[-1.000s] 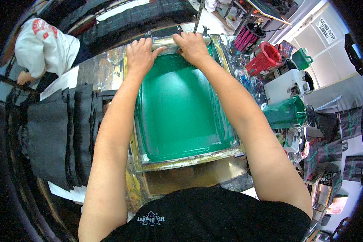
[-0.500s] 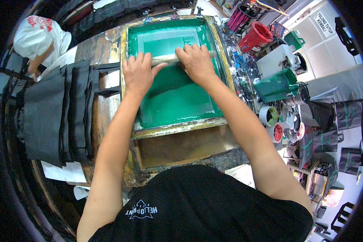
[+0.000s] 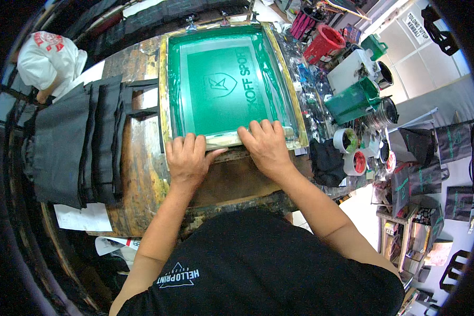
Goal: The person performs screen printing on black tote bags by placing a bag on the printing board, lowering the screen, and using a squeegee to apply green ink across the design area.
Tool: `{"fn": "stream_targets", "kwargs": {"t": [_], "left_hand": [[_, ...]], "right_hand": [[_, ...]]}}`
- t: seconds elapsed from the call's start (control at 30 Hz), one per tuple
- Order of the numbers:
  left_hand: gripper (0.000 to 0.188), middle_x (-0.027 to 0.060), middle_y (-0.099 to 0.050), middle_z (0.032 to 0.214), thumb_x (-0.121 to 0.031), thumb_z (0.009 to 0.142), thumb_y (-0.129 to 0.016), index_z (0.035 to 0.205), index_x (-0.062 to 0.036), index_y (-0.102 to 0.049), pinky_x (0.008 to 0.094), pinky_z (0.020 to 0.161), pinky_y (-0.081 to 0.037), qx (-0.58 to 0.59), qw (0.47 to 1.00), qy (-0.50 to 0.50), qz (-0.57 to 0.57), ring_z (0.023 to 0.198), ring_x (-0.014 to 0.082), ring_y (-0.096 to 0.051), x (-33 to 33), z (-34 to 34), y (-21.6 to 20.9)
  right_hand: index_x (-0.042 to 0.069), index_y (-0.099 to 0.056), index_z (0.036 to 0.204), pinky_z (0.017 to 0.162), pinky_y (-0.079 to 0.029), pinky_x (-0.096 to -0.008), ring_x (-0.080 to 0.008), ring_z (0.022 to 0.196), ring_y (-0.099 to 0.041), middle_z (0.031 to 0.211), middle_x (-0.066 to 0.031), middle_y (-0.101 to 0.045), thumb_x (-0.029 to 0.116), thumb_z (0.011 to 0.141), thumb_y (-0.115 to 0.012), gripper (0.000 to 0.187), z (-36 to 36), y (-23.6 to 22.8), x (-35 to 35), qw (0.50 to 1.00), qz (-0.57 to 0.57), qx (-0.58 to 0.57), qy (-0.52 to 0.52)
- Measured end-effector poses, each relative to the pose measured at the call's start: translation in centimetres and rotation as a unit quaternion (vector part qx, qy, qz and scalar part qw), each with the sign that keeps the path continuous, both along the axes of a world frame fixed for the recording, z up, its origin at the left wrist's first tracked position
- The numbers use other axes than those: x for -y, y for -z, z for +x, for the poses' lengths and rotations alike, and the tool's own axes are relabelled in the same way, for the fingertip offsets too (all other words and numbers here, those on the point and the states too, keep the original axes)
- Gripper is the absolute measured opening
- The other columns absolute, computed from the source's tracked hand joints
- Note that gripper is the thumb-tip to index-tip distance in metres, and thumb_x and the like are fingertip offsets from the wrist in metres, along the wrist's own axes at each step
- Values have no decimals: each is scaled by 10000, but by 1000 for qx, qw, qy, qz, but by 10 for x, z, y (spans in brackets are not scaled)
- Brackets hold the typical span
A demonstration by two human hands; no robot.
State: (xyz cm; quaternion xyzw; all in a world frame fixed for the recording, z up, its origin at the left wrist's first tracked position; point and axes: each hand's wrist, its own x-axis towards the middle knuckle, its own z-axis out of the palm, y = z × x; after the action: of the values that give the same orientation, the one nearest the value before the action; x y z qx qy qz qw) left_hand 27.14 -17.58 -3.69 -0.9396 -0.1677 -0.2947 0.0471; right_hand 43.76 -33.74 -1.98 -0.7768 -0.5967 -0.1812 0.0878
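Note:
Both my hands grip a long pale squeegee [image 3: 222, 141] lying across the near end of a printing screen. My left hand [image 3: 186, 160] is closed on its left part, thumb along the near side. My right hand [image 3: 267, 147] closes around its right part, fingers over the top. Beyond them stretches the green, ink-covered mesh [image 3: 200, 110], where a shield outline and lettering show. A worn yellowish wooden frame [image 3: 163, 95] surrounds the mesh. The squeegee's blade is hidden under its handle and my fingers.
Black fabric bags [image 3: 60, 145] lie stacked on the table's left. Clamps [image 3: 190, 23] sit at the screen's far edge. To the right are a red bucket [image 3: 324, 45], a green container [image 3: 353, 100], ink tubs [image 3: 355, 163] and black cloth [image 3: 326, 162]. A co-worker [image 3: 50, 60] bends at far left.
My hands have drawn the squeegee toward me, from the screen's upper half to its near end. The shield outline and lettering are now uncovered on the mesh.

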Motion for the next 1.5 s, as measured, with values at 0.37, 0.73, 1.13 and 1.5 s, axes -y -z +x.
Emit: {"fn": "stream_targets", "kwargs": {"t": [0.37, 0.73, 1.13, 1.5], "left_hand": [[1136, 212, -512, 1398, -597, 629, -964, 1477, 0, -499, 543, 1098, -396, 71, 992, 26, -100, 1288, 417, -481, -4, -67, 37], [1031, 140, -517, 1262, -516, 501, -1017, 1343, -59, -636, 533, 1042, -347, -69, 942, -203, -257, 1213, 366, -468, -20, -83, 42], [1195, 142, -697, 1190, -408, 500, -1073, 1496, 17, -568, 474, 1008, -479, 215, 841, -133, -479, 1087, 297, -627, -18, -80, 35], [937, 150, -640, 1294, -188, 927, -861, 1645, 20, -294, 352, 1021, -502, 433, 806, 63, -399, 1130, 219, -640, -53, 1, -107]], "right_hand": [[255, -649, 1374, 1051, -357, -581, -277, 1159, -582, 1171, -83, -625, 130, 908, -636, 483, -21, 5, 17, 994, 51, -93, 0], [262, -686, 1353, 1074, -292, -574, -248, 1174, -577, 1184, -54, -630, 150, 905, -679, 462, -23, 10, 14, 991, 50, -127, 12], [229, -677, 1326, 1041, -319, -577, -271, 1147, -579, 1158, -68, -623, 152, 885, -694, 449, -18, -66, 5, 992, 84, -93, -5], [124, -726, 1115, 870, -384, -460, -280, 910, -600, 909, -100, -656, 619, 980, -607, 526, 57, -203, -85, 971, 228, 74, -23]]}}
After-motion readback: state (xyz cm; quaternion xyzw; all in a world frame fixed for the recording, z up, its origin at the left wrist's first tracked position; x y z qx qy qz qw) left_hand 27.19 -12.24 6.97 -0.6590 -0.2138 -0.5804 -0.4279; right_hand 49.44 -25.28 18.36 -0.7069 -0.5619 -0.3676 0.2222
